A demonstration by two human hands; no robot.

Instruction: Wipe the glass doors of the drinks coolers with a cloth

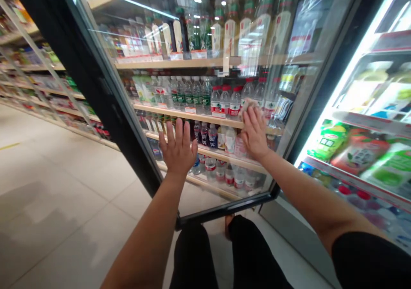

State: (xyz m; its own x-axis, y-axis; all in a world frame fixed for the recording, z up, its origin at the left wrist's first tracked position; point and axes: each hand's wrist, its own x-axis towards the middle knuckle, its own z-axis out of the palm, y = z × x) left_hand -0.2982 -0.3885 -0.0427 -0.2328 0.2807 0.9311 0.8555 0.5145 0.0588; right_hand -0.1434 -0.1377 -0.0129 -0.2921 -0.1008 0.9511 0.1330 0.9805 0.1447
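Note:
A glass door [205, 199] with a black frame stands swung out before me. On the left part of its pane my left hand [178, 148] is raised with fingers spread, palm toward the glass, holding nothing. My right hand [255, 130] presses a pale, crumpled cloth [249, 105] to the pane on the right. The fingers lie over the cloth and cover most of it. Through the glass, shelves of bottles show behind both hands.
Right of the door, the lit cooler [379, 173] holds pouches and bottles on its shelves. Behind the pane, red-capped water bottles [224, 99] line a wooden shelf [180, 111]. Store shelving [48, 87] runs along the left, beside a tiled floor [64, 203]. My legs are close below the door's bottom edge.

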